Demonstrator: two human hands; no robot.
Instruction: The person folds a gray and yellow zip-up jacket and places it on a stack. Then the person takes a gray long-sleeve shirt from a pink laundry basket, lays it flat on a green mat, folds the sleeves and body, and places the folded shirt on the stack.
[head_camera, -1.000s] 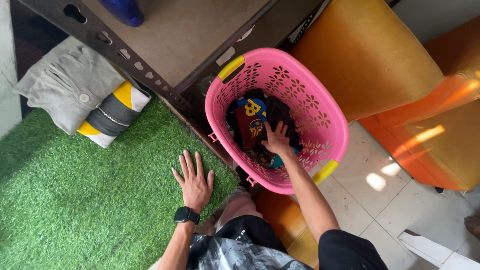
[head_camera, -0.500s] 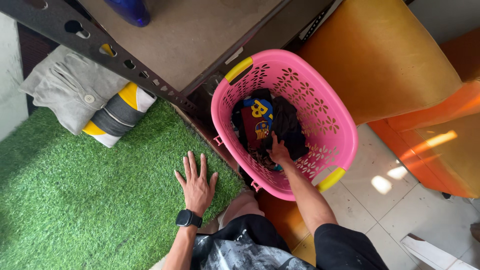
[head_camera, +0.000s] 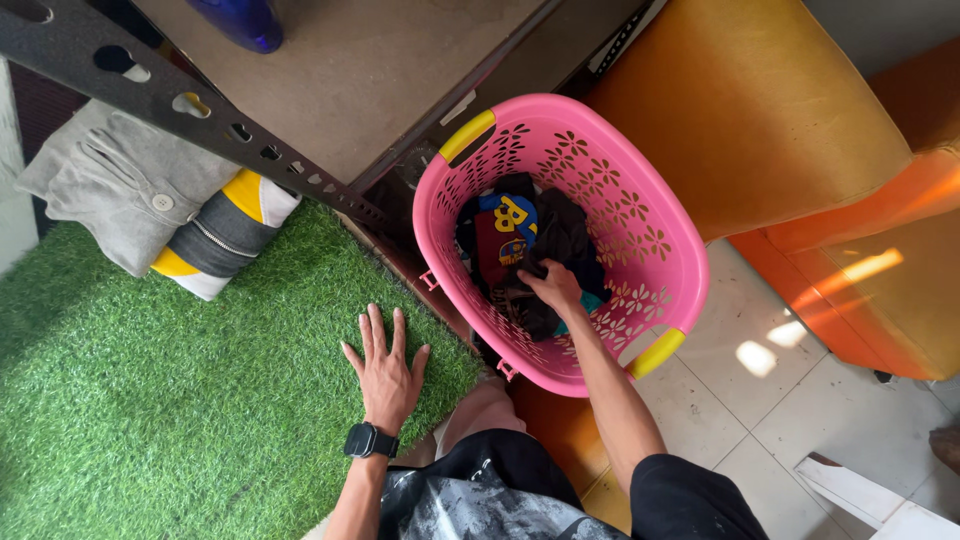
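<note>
So the turf (head_camera: 150, 400) takes up the whole left side, with the left hand (head_camera: 385, 370) pressed flat on it, fingers spread and holding nothing, just propping the person up. Right next to it sits the pink basket (head_camera: 640, 200), wedged between a metal shelf frame (head_camera: 230, 125) and an orange seat (head_camera: 760, 110), and it looks tipped a bit toward the person. Inside is a heap of clothes (head_camera: 525, 260), mostly dark stuff plus a red and blue piece with a crest. The right hand (head_camera: 552, 285) is down in there with fingers curled into a dark garment, looks like a proper grab. My worry: that heap looks tangled, so a pull on the one piece could drag the rest up and over the rim onto the tiles. The basket's light too, so a hard tug might tip it or slide it. Folded clothes (head_camera: 160, 200) at the turf's far edge are well clear.
</note>
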